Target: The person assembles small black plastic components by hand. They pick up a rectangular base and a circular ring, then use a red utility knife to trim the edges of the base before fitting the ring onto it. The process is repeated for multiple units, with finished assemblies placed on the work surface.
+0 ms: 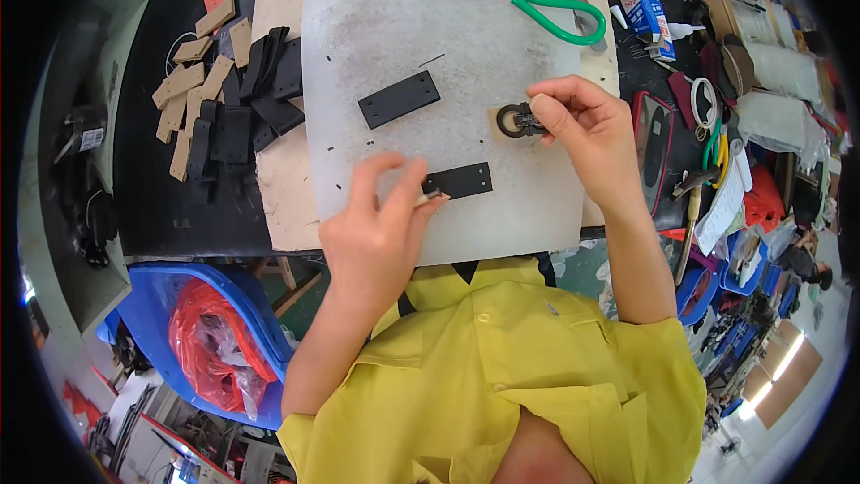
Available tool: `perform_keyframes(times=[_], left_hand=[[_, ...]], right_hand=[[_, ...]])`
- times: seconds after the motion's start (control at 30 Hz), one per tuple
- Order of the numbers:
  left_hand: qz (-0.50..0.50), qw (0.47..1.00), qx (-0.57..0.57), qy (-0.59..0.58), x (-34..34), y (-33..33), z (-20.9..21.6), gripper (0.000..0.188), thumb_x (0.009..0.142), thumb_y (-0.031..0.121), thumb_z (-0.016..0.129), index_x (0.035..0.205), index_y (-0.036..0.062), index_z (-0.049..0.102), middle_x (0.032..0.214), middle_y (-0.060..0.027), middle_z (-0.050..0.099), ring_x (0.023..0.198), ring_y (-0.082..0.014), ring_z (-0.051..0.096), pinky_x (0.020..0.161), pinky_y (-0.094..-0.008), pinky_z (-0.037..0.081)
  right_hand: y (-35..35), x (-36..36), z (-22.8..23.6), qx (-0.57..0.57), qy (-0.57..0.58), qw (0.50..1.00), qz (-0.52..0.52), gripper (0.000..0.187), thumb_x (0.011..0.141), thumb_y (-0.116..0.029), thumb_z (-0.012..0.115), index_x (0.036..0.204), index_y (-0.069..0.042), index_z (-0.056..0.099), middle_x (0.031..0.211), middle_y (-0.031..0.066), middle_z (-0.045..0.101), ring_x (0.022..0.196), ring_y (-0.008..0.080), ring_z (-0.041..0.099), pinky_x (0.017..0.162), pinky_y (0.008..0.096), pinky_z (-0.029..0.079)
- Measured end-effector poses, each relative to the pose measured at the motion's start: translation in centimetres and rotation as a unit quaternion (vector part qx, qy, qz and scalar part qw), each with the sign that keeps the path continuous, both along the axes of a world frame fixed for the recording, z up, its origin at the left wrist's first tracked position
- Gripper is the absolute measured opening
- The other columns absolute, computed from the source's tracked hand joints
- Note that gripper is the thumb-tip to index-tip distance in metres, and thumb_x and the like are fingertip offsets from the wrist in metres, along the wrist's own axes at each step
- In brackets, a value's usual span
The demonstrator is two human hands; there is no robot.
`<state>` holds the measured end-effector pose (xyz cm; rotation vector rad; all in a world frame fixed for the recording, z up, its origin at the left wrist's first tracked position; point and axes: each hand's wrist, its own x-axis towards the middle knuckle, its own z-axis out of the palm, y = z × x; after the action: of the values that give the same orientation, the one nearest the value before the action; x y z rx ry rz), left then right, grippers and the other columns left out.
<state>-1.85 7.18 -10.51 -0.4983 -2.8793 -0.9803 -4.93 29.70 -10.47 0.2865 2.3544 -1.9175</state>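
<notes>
My right hand (pixel 587 130) pinches a black ring-shaped fitting (pixel 513 121) between thumb and fingertips, over the right side of a translucent work sheet (pixel 358 9). A small tan patch shows behind the ring. At the near edge of the sheet, my left hand (pixel 376 224) is smeared by motion beside a black strip with punched holes (pixel 468 180), covering its left end. Something small and dark shows by the left thumb, too blurred to name. Farther off lies a second black strip with holes (pixel 399 99), tilted and untouched.
Scissors with yellow and green handles (pixel 560 18) lie at the far right of the sheet. Black pieces (pixel 235 130) and tan pieces (pixel 179 85) are heaped on the left. A blue box (pixel 643 11) stands far right; a blue bin with red plastic (pixel 210 341) is below left.
</notes>
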Motion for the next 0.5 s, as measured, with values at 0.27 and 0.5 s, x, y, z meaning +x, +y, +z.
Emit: perform_keyframes(times=[0.27, 0.5], left_hand=[[-0.032, 0.978, 0.197, -0.052, -0.1, 1.8, 0.4, 0.016, 0.068, -0.009, 0.063, 0.08, 0.0013, 0.059, 0.079, -0.0084, 0.06, 0.058, -0.0148, 0.053, 0.046, -0.0235, 0.038], [0.081, 0.993, 0.062, 0.061, -4.5, 0.4, 0.1, 0.016, 0.074, 0.0, 0.066, 0.089, 0.0026, 0.06, 0.096, -0.0094, 0.063, 0.059, -0.0202, 0.057, 0.05, -0.0279, 0.042]], right_hand=[[-1.6, 2.5, 1.3, 0.215, 0.267, 0.93, 0.134, 0.018, 0.074, -0.009, 0.07, 0.092, -0.007, 0.066, 0.076, 0.0085, 0.063, 0.07, 0.0249, 0.06, 0.065, 0.0333, 0.049], [7.8, 0.0, -0.3, 0.191, 0.043, 0.976, -0.09, 0.011, 0.081, -0.009, 0.064, 0.091, -0.003, 0.065, 0.077, 0.0025, 0.065, 0.065, 0.0081, 0.055, 0.058, 0.023, 0.043]])
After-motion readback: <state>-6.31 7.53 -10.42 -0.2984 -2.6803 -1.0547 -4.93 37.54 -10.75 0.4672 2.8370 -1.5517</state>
